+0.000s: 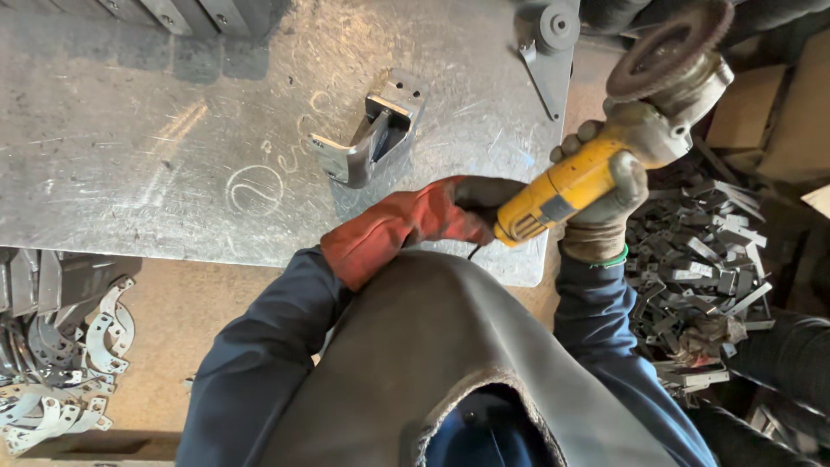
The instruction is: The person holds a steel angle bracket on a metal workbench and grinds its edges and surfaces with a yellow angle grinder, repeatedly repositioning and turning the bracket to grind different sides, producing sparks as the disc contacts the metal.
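Yellow grinder is sitting clenched inside our gloved fingers, left hand rear, right hand forward, overhanging the scratched steel table.

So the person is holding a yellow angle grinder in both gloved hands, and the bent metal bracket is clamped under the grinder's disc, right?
Not quite. The head view shows the yellow angle grinder held in the left hand and right hand, both gloved, but the bent metal bracket lies free on the steel table, well apart from the grinder's disc, which is raised off to the side.

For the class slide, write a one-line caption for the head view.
Gloved left hand and right hand hold a yellow grinder beside a metal bracket on a steel table.
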